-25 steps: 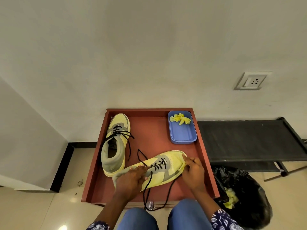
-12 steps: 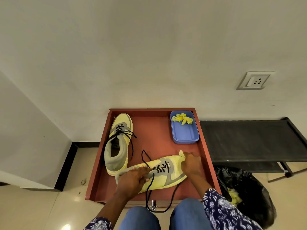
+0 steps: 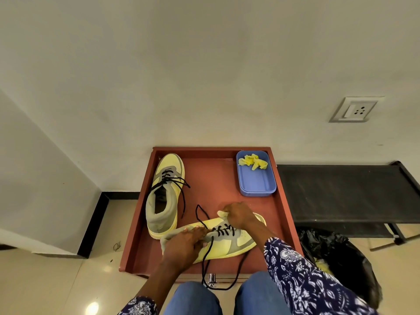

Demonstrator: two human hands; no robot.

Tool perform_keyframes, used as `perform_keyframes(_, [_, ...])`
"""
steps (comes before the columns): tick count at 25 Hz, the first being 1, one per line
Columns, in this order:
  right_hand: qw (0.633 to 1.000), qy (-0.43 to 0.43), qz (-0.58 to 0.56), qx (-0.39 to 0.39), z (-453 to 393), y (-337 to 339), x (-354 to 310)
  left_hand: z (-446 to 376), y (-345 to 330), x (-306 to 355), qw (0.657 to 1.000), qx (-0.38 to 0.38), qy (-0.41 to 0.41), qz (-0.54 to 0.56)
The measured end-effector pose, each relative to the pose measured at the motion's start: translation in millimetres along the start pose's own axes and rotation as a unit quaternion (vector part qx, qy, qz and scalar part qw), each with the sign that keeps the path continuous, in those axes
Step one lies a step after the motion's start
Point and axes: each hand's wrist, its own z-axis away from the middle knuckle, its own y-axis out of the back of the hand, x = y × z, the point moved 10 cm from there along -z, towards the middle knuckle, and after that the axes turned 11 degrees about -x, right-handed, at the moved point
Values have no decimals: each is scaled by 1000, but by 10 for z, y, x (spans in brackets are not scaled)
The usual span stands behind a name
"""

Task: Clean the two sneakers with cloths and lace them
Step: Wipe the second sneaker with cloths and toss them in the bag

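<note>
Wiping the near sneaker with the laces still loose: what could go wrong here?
1. The near sneaker's loose black lace hangs over the front edge of the red tray between the knees; it may snag or pull out.
2. The right hand rubs a cloth by the eyelets and could drag the lacing loose.
3. The left hand steadies only the heel end, so the sneaker might pivot.

near sneaker (image 3: pixel 229 243): yellow-grey, on its side, lower centre of frame, black lace loose and trailing down | far sneaker (image 3: pixel 164 194): upright, toe toward top of frame, centre-left, laced, ends loose | cloth (image 3: pixel 222 213): pale yellow, at near sneaker's toe | spare cloth (image 3: pixel 253 162): crumpled yellow, upper right of centre
</note>
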Motion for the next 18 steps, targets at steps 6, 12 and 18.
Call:
perform_keyframes(6, [995,97,-8,2,195,64,-37,5,-3,5,1000,8,-8,2])
perform_keyframes(12, [995,91,10,31,316,127,278,-5,-39,-32,1000,12,-9,5])
perform_keyframes(18, [997,47,2,67,433,248,596,-31,-84,-86,1000,8,5,5])
